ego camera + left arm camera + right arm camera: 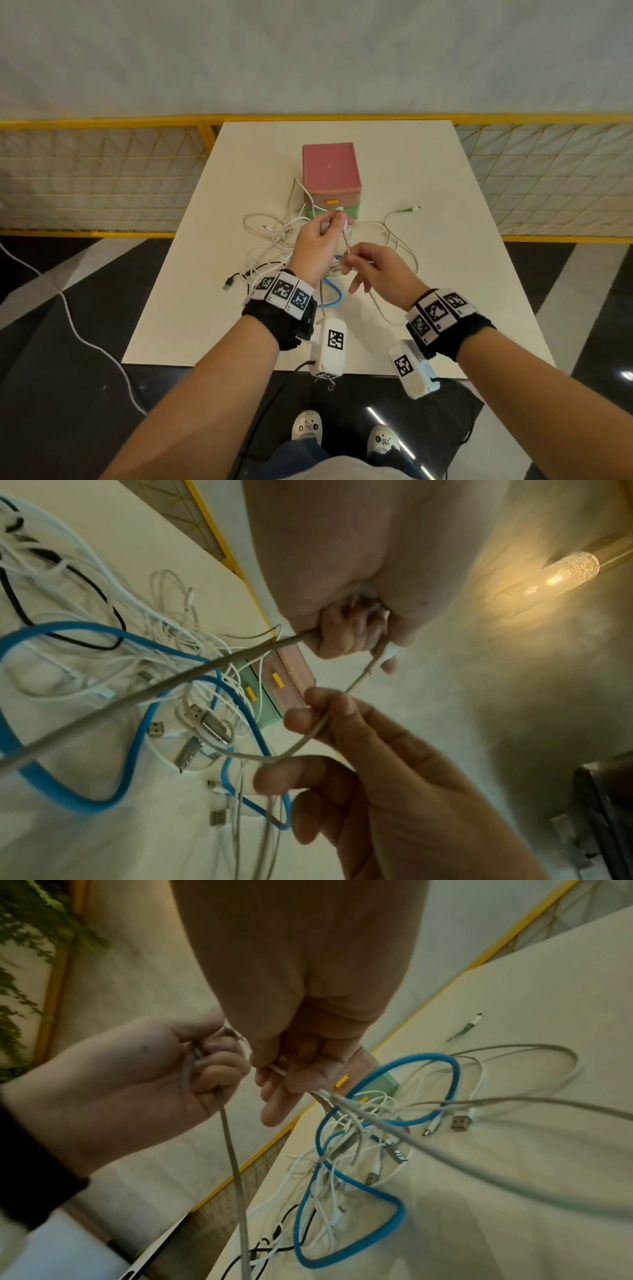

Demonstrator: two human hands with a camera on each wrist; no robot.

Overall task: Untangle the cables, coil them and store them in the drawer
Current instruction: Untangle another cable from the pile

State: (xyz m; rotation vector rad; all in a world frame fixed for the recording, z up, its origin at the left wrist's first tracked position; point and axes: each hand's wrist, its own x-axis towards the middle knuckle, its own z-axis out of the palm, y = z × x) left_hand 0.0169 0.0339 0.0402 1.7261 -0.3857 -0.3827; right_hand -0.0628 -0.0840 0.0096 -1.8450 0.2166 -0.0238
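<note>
A tangle of white cables (274, 236), a blue cable (337, 294) and a black cable (236, 275) lies on the white table (445, 240) in front of a small drawer box (331, 168). The box has a pink top drawer and a green bottom drawer, both closed. My left hand (330, 222) is raised above the tangle, its fingers curled round a thin grey cable (171, 680). My right hand (352, 260), just below and right of it, pinches the same grey cable (232, 1150) between thumb and forefinger. The cable's ends trail down into the pile.
A cable with a green plug (406, 209) lies loose to the right of the box. Several USB plugs (209, 723) sit in the pile. A yellow mesh fence (102, 171) runs behind the table. A white cord (78, 329) crosses the dark floor at the left.
</note>
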